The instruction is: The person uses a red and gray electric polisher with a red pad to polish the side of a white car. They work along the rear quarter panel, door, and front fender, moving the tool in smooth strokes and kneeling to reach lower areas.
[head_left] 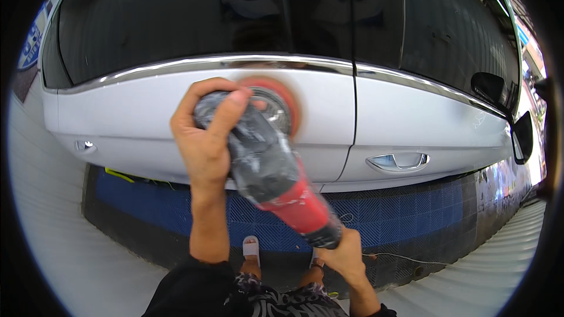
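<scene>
A black and red car polisher point(264, 161) spans from the car's side down toward my body. Its round red pad point(288, 103), smeared by motion, lies against the white car door point(141, 111) just under the chrome window trim. My left hand point(202, 135) wraps over the polisher's head, thumb on top. Around the rear end of the red and black body, my right hand point(346, 255) is closed. Whitish smudges mark the tool's dark casing. The underside of the pad is hidden.
Dark windows point(176, 17) reach above the trim. A chrome door handle point(399, 161) and a side mirror point(521, 138) stick out at the right. Blue and dark floor tiles point(405, 211) lie below the car, with a thin cord point(405, 256) near my right foot. Corrugated wall panels curve at both sides.
</scene>
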`<move>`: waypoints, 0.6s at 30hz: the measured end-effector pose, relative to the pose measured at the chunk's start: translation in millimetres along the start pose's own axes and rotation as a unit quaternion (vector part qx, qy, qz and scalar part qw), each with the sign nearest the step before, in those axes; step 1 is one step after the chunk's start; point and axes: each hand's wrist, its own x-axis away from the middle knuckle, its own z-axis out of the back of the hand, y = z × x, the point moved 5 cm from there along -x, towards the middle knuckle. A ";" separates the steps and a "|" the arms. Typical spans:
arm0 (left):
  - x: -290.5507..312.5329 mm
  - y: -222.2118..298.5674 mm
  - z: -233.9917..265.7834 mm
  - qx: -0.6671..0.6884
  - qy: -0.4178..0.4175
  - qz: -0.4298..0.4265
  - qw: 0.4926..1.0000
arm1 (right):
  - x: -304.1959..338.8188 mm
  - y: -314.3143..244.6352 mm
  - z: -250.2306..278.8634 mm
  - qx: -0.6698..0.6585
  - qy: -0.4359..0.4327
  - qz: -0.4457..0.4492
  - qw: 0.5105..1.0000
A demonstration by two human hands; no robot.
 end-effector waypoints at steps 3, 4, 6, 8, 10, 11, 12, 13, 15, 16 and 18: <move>-32.2 22.8 58.0 -0.048 0.016 -0.010 0.999 | -9.5 -48.4 -47.6 0.020 -0.011 0.060 0.998; -42.4 28.4 78.2 -0.074 0.027 -0.006 0.997 | -15.1 -62.0 -59.1 0.035 -0.020 0.081 0.996; -56.6 37.0 115.8 -0.096 0.053 -0.002 0.994 | -20.9 -82.1 -78.2 0.062 -0.046 0.091 0.993; -69.2 41.2 143.2 -0.066 0.084 0.000 0.994 | -25.8 -98.3 -87.6 0.048 -0.065 0.125 0.989; -74.8 45.7 155.9 -0.072 0.100 -0.014 0.992 | -28.3 -105.9 -86.2 0.038 -0.070 0.158 0.984; -74.3 45.0 157.7 -0.049 0.109 0.006 0.993 | -27.1 -108.2 -85.1 0.028 -0.075 0.173 0.982; -73.5 44.4 155.5 -0.058 0.124 0.009 0.990 | -27.0 -105.7 -82.8 0.038 -0.082 0.162 0.983; -72.2 46.8 147.5 -0.078 0.102 -0.006 0.992 | -27.2 -102.0 -79.0 0.050 -0.089 0.154 0.983; -60.2 40.8 126.1 -0.096 0.105 0.013 0.990 | -23.0 -89.5 -67.7 0.062 -0.096 0.132 0.985; -57.6 38.5 109.2 -0.095 0.084 0.004 0.992 | -24.8 -81.6 -59.5 0.063 -0.095 0.127 0.985; -52.4 31.1 77.3 -0.062 0.069 0.031 0.995 | -19.0 -64.3 -40.0 0.067 -0.084 0.102 0.989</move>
